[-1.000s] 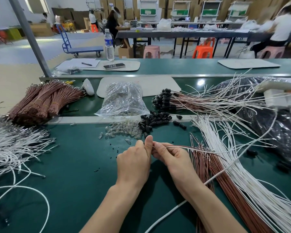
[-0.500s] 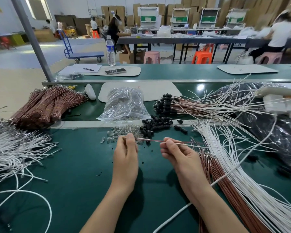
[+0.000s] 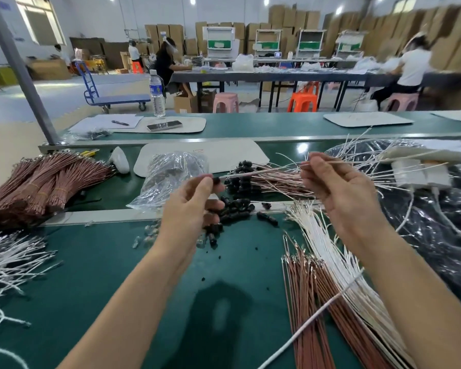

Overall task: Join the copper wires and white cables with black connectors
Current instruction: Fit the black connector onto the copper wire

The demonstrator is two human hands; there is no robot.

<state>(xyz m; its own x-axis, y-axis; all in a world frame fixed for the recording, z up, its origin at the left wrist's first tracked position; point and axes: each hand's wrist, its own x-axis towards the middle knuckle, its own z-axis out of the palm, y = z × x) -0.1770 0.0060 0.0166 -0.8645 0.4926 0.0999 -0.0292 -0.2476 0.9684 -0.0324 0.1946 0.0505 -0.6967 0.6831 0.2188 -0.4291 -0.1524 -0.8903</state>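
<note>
Both hands are raised above the green table (image 3: pixel 96 275). My left hand (image 3: pixel 194 198) pinches a black connector (image 3: pixel 216 179) at the end of a thin wire pair (image 3: pixel 261 172) that runs right to my right hand (image 3: pixel 338 190), which pinches it between thumb and fingers. Loose black connectors (image 3: pixel 234 209) lie in a pile under my left hand. Copper wires (image 3: pixel 309 296) and white cables (image 3: pixel 330 251) fan out at the lower right. Finished wires with black connectors (image 3: pixel 266 179) lie behind the held pair.
Bundled copper wires (image 3: pixel 43 182) lie at the left, loose white cables (image 3: pixel 8 262) at the far left. A clear plastic bag (image 3: pixel 171 177) sits behind my left hand, small clear parts (image 3: pixel 147 235) beside it. Black plastic sheeting (image 3: pixel 431 222) and a white power strip (image 3: pixel 421 174) are at the right.
Both hands rose from the table and moved apart, carrying the wire pair up and to the right. My left hand now holds a black connector on its end.
</note>
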